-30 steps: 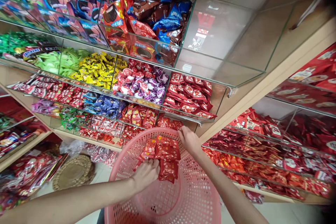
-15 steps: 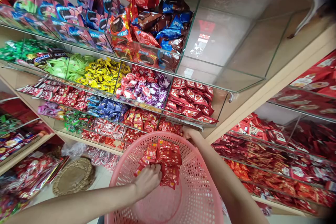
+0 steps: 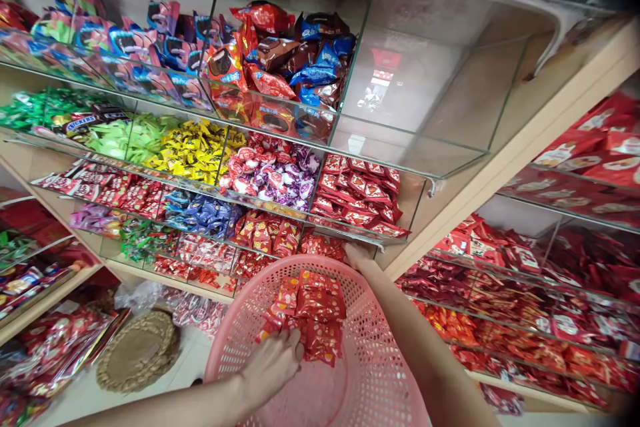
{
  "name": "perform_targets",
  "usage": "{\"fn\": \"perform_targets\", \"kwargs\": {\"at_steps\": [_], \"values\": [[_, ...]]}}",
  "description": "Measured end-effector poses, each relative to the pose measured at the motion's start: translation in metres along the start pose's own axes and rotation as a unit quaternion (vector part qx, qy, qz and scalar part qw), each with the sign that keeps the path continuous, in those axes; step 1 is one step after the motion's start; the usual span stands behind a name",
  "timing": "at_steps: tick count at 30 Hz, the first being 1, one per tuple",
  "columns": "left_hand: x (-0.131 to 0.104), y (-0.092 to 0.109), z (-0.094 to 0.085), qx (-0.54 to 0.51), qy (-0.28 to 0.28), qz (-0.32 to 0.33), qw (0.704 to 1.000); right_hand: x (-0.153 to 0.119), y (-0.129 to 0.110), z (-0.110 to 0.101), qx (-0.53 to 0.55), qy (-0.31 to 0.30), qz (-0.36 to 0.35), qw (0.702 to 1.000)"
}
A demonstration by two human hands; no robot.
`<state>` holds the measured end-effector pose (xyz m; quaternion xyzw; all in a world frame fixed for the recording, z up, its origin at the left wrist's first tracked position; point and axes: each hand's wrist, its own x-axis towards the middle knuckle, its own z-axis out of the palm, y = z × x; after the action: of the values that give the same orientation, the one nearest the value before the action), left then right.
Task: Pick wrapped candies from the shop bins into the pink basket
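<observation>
My left hand [image 3: 273, 361] reaches down into a pink perforated plastic basket [image 3: 385, 340]. Its curled fingers close on small red candy packets [image 3: 320, 297] with yellow dots, heaped in the basket's far part. My right hand [image 3: 356, 257] is beyond the basket's far right rim, at a low shelf compartment. Red packets [image 3: 320, 244] lie just to its left in that compartment. Its fingers are blurred and partly hidden, so I cannot see whether they hold anything.
Glass-fronted shelves hold yellow candies [image 3: 193, 152], purple-wrapped candies [image 3: 285, 173] and red packets [image 3: 357, 190]. A glass shelf edge [image 3: 270, 130] juts above the basket. A slanting wooden post [image 3: 475, 173] stands right of my right hand. A woven basket [image 3: 137, 350] sits on the floor.
The view has tilted up slightly. My left hand has shifted a little down and left over the packets, its fingers less tightly balled. My right hand stays by the low compartment.
</observation>
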<state>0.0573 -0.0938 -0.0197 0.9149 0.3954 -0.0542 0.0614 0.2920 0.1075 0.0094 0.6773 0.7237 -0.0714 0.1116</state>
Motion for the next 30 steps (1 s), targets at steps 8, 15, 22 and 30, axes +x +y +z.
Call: {"fn": "perform_targets", "kwargs": {"at_steps": [8, 15, 22, 30], "values": [[-0.009, -0.009, -0.023, -0.007, 0.025, -0.042, 0.999, -0.035, -0.012, -0.017, -0.009, 0.092, -0.052, 0.994], [-0.005, -0.024, -0.052, -0.212, 0.149, -0.09, 0.962, -0.112, -0.027, -0.009, 0.25, 0.25, -0.216, 0.91], [0.006, -0.007, -0.057, -0.574, 0.163, -0.13, 0.792, -0.182, -0.067, 0.004, 0.761, -0.018, -0.108, 0.639], [-0.016, 0.021, -0.039, -0.671, 0.006, -0.112, 0.733, -0.211, -0.06, 0.037, 0.765, -0.055, -0.038, 0.641]]}}
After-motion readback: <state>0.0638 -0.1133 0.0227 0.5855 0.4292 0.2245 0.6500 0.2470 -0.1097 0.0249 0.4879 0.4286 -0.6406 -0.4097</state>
